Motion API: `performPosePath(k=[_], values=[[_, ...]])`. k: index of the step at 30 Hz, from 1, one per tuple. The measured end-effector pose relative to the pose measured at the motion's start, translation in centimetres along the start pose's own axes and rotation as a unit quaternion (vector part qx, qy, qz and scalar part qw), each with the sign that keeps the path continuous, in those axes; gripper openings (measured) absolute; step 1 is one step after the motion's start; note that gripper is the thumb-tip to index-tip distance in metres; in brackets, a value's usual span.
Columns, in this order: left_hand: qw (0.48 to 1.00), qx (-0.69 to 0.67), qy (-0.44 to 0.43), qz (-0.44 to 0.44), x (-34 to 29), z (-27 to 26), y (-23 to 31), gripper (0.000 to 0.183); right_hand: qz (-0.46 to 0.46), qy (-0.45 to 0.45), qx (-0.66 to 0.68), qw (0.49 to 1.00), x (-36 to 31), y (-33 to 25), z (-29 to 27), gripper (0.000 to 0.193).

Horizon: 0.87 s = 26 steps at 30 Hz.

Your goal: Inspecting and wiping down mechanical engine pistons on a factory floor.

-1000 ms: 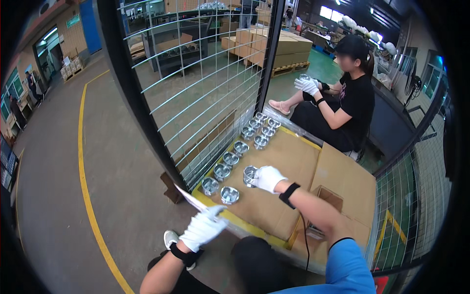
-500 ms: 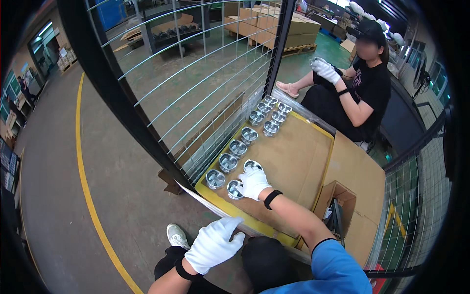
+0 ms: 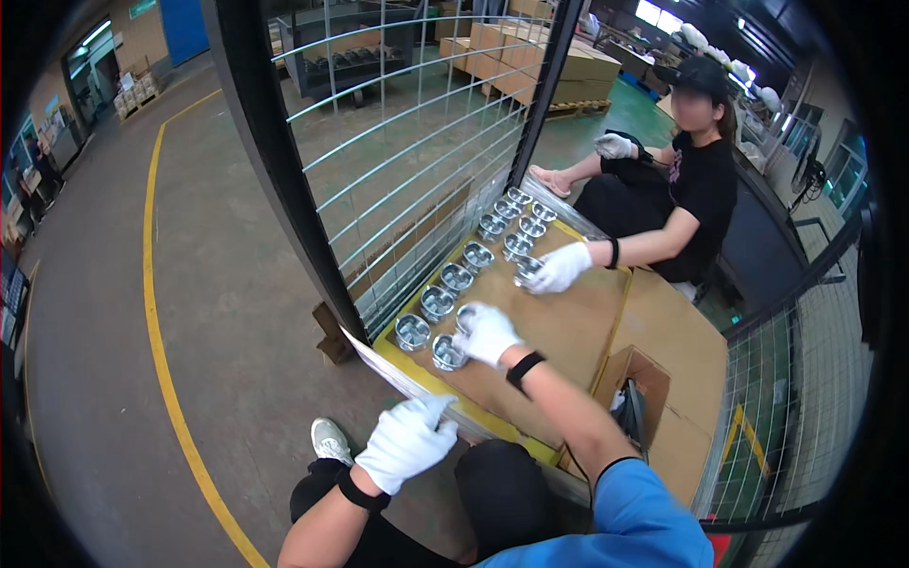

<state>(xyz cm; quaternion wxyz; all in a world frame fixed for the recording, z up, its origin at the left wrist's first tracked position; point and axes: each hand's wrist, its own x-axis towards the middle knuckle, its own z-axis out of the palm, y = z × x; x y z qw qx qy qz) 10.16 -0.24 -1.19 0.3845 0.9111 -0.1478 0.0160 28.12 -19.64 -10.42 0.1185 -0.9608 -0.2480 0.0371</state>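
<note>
My right hand (image 3: pixel 488 333), in a white glove, is closed around a silver metal piston (image 3: pixel 464 320), mostly covered by its fingers. That piston is in the nearer part of the right-hand row, by another piston (image 3: pixel 449 352) close to the front. My left hand (image 3: pixel 405 447), also gloved, hovers empty by the front edge, its fingers loosely bent and apart. Several more pistons, such as the front left one (image 3: pixel 412 331), stand in two rows on a brown cardboard sheet (image 3: pixel 559 327). Across from me, a co-worker's gloved hand (image 3: pixel 563 269) grips a piston (image 3: pixel 528 272).
A yellow rim (image 3: pixel 417 371) borders the sheet. An open cardboard box (image 3: pixel 636 374) with dark items stands at the right. Wire mesh (image 3: pixel 407 161) with a black post (image 3: pixel 275 170) rises on the left. The co-worker (image 3: pixel 682 189) sits at the far side.
The co-worker has reached forward and taken hold of a piston. My right hand has moved slightly left and nearer, onto the piston. My left hand has shifted slightly left.
</note>
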Motion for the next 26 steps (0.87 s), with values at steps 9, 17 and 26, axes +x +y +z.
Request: performPosePath(k=[9, 17, 26], values=[[0.999, 0.005, -0.014, -0.039, 0.2, 1.1, -0.4, 0.031, 0.192, 0.24, 0.032, 0.951, -23.4, 8.7, -19.9, 0.032], [0.985, -0.123, -0.107, -0.056, 0.6, 3.8, -1.4, 0.035, 0.517, 0.04, 0.298, 0.802, -38.5, 14.4, -5.9, 0.074], [0.915, -0.33, -0.146, -0.182, -1.4, 6.9, -3.2, 0.036, 0.431, 0.025, 0.073, 0.899, -35.2, 11.4, -6.2, 0.043]])
